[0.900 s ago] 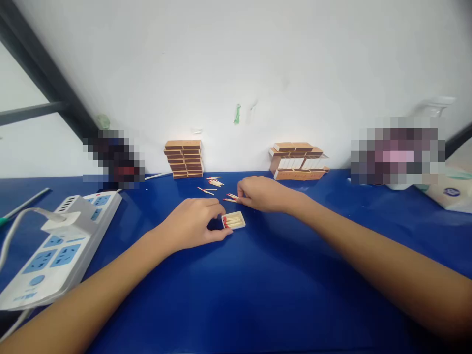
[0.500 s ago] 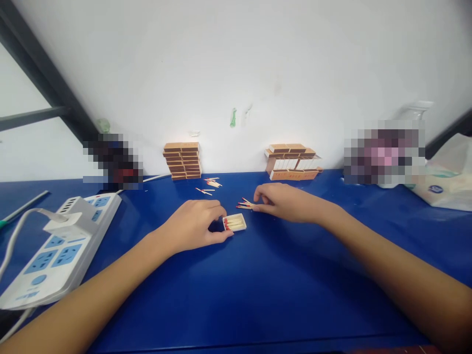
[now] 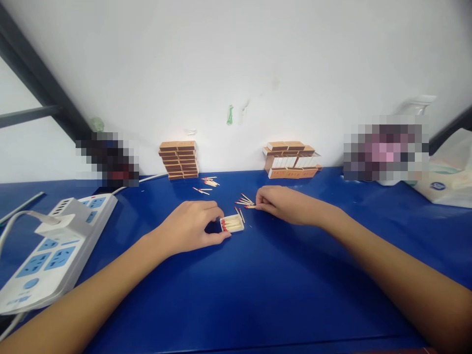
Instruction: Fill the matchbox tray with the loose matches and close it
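My left hand (image 3: 193, 223) grips the left end of a small open matchbox tray (image 3: 233, 223) filled with red-tipped matches, resting on the blue table (image 3: 258, 285). My right hand (image 3: 282, 204) lies just right of it, fingertips pinching a match from a small loose cluster of matches (image 3: 244, 201) on the table. More loose matches (image 3: 207, 184) lie farther back.
A stack of closed matchboxes (image 3: 179, 160) stands against the white wall at the back left, another pile of matchboxes (image 3: 291, 160) at the back right. A white power strip (image 3: 51, 246) with a plugged adapter lies at the left. A white bag (image 3: 444, 184) sits far right.
My right hand has dragged a few matches from the back toward the tray and to the right, and they now lie spread beside it. My left hand stays on the tray.
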